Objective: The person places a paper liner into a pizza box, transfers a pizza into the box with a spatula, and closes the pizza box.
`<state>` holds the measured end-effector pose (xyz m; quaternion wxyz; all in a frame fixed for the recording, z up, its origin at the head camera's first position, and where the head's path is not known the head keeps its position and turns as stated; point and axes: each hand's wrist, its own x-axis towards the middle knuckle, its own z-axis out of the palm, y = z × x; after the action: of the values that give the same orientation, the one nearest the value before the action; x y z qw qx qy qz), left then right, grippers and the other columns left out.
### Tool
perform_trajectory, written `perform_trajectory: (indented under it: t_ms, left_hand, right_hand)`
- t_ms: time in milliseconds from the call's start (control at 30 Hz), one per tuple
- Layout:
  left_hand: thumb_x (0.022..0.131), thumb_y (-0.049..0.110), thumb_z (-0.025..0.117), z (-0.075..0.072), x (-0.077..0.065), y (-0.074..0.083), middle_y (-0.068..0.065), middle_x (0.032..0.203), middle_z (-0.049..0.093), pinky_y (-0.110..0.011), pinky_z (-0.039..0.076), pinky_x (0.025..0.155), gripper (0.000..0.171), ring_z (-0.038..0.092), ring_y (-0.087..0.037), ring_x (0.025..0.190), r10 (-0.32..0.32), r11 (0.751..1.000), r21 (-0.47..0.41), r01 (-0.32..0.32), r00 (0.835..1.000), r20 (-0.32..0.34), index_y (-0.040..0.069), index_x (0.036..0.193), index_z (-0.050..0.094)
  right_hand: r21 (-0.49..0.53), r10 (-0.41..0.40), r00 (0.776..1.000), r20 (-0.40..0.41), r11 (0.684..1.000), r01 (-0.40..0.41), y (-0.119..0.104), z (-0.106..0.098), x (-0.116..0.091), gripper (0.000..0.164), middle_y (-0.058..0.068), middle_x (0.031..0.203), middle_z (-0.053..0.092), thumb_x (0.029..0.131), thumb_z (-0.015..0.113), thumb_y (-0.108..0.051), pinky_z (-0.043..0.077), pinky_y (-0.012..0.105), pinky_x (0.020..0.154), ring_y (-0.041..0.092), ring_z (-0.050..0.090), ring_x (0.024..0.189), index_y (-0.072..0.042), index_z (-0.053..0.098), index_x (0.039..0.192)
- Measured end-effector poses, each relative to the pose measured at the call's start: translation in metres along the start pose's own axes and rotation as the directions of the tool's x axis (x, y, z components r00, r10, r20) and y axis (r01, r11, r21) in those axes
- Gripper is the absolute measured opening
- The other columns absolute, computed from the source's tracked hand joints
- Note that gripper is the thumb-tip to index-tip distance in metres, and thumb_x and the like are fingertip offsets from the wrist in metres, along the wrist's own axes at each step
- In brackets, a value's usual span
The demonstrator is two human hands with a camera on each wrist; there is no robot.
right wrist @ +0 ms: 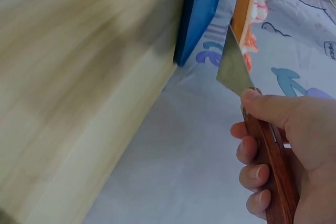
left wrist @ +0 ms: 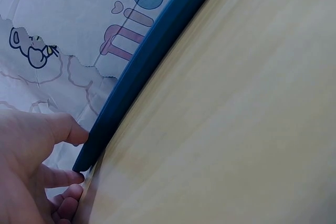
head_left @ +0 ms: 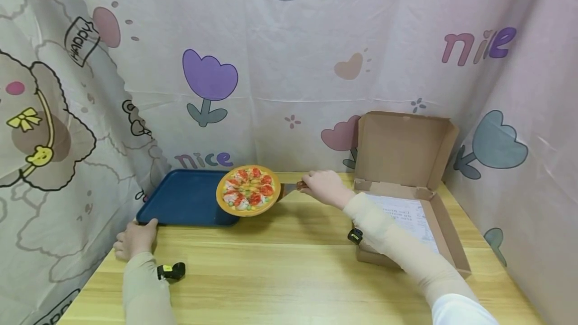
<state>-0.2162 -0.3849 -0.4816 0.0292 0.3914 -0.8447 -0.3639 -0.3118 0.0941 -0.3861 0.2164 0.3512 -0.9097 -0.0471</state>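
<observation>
A toy-like pizza (head_left: 248, 190) with a yellow-orange rim and red and white toppings lies on the metal blade of a pizza server (right wrist: 234, 66). My right hand (head_left: 327, 188) grips the server's brown wooden handle (right wrist: 272, 163), thumb along its top. In the right wrist view the pizza is raised above the table; in the head view it overlaps the right end of a dark blue tray (head_left: 180, 197). At the tray's near left corner, my left hand (head_left: 137, 238) pinches the edge, its thumb (left wrist: 73, 129) on the rim and a finger below the corner.
An open cardboard pizza box (head_left: 402, 149) stands on the right of the wooden table (head_left: 271, 275), lid upright, with a printed paper sheet (head_left: 426, 217) inside. My right forearm passes over the box. A patterned curtain (head_left: 289, 54) hangs behind the table and at both sides.
</observation>
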Motion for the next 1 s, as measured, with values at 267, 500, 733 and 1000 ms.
perform_trajectory:
  t_ms: [267,500,733,1000]
  left_hand:
    - [0.096,0.053,0.038,0.0,-0.004,0.004,-0.046,0.141,0.019,-0.067,0.021,0.1,0.078,0.019,-0.062,0.127,0.002,1.0,0.01,-0.002,1.0,0.011,-0.001,0.151,0.023]
    - [0.095,0.05,0.04,0.0,-0.006,0.005,-0.046,0.142,0.021,-0.068,0.023,0.101,0.077,0.02,-0.064,0.129,-0.01,1.0,0.02,0.01,1.0,-0.026,-0.008,0.145,0.028]
    - [0.096,0.044,0.045,0.002,-0.015,0.016,-0.043,0.146,0.015,-0.073,0.018,0.103,0.076,0.013,-0.061,0.133,0.019,0.999,-0.046,-0.023,0.996,-0.088,-0.002,0.151,0.021]
    - [0.097,0.04,0.044,0.002,-0.028,0.046,-0.039,0.148,0.021,-0.071,0.02,0.102,0.069,0.019,-0.056,0.133,0.119,0.988,-0.08,-0.131,0.983,-0.138,0.003,0.152,0.026]
  right_hand:
    - [-0.022,-0.044,0.998,-0.046,0.999,0.043,0.026,-0.014,-0.023,0.025,-0.002,0.077,0.066,0.089,0.067,-0.042,0.054,0.035,0.057,0.018,0.067,0.068,-0.017,0.069,0.091]
    - [-0.016,-0.048,0.998,-0.032,0.999,0.048,0.039,-0.025,-0.039,0.025,-0.001,0.079,0.066,0.089,0.068,-0.041,0.052,0.034,0.059,0.019,0.066,0.07,-0.016,0.069,0.094]
    - [-0.021,-0.037,0.999,-0.025,0.999,0.036,0.056,-0.035,-0.055,0.025,0.0,0.077,0.064,0.086,0.072,-0.038,0.05,0.033,0.054,0.018,0.064,0.067,-0.014,0.068,0.091]
    - [0.027,-0.037,0.999,-0.034,0.999,0.038,0.078,-0.048,-0.072,0.022,0.0,0.072,0.061,0.085,0.073,-0.034,0.05,0.035,0.055,0.018,0.059,0.06,-0.014,0.066,0.088]
